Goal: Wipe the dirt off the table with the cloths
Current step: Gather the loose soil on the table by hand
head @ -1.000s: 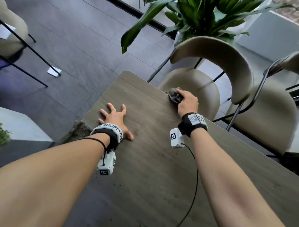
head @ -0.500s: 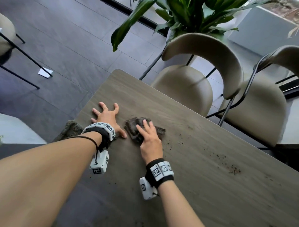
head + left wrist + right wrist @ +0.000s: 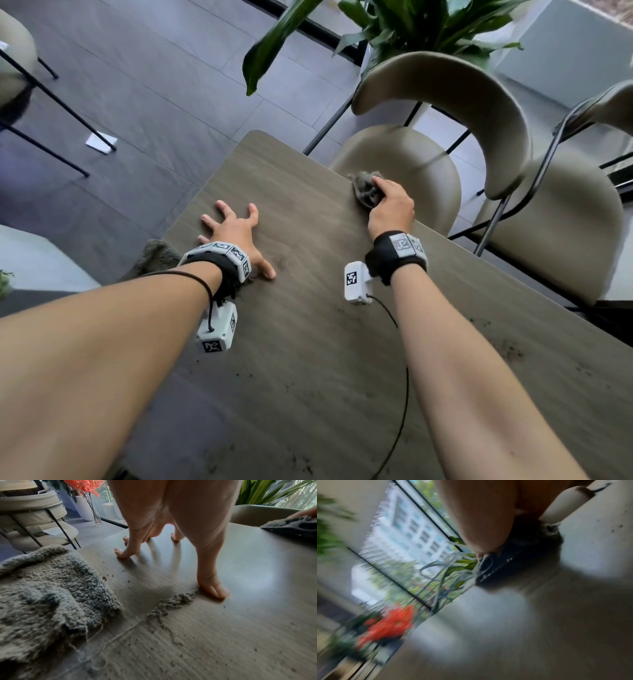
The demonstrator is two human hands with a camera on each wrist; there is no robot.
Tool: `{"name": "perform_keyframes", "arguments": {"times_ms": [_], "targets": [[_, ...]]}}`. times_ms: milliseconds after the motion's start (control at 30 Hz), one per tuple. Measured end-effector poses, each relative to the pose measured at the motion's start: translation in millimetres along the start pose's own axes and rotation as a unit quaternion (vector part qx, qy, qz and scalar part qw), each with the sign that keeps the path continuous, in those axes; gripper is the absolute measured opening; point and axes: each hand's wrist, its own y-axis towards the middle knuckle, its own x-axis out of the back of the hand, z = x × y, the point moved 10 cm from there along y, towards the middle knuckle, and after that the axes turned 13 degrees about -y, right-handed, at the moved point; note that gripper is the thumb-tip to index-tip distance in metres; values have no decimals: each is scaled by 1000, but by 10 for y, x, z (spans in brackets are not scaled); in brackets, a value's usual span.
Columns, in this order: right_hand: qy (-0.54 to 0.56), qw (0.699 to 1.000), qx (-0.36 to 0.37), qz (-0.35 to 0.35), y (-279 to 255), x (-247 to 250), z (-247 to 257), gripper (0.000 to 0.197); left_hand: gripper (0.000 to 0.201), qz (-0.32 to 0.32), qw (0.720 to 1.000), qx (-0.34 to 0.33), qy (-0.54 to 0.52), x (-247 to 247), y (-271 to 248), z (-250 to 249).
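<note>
Pressing a dark crumpled cloth [image 3: 366, 192] at the far edge of the wood-grain surface [image 3: 325, 342], the right hand [image 3: 390, 209] has its fingers curled over the wad; right wrist view is blurred. Left hand [image 3: 236, 233] lies flat on the surface, fingers spread and straight, holding nothing. Second grey fuzzy cloth [image 3: 48, 595] sits at the surface's left edge just beside the left wrist, a frayed thread [image 3: 171, 604] trailing from it toward the thumb. Dirt specks [image 3: 510, 353] scattered on the near and right parts of the surface. Two beige chairs [image 3: 411, 171] with black frames stand beyond the far edge, a large-leafed green plant [image 3: 411, 27] behind them, dark tiled floor [image 3: 154, 85] to the left, red flowers [image 3: 84, 485] by the window.
</note>
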Motion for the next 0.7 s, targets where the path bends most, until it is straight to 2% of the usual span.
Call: {"name": "perform_keyframes", "arguments": {"times_ms": [133,267,367,500,700], "targets": [[-19,994,109,-16,-787,-180,518,66,154,3,1000,3,-4,3,-6,5],[-44,987,156,24,-1739,-465,772,64,149,3,1000,0,-1,14,-10,-16],[-78,980,172,65,-2108,-649,709,69,138,-2,1000,-1,3,16,-7,-24],[-100,973,194,77,-1922,-587,520,74,148,5,1000,0,3,4,-18,-14],[-111,986,122,27,-913,-156,-189,73,152,12,1000,2,-6,-21,9,2]]}}
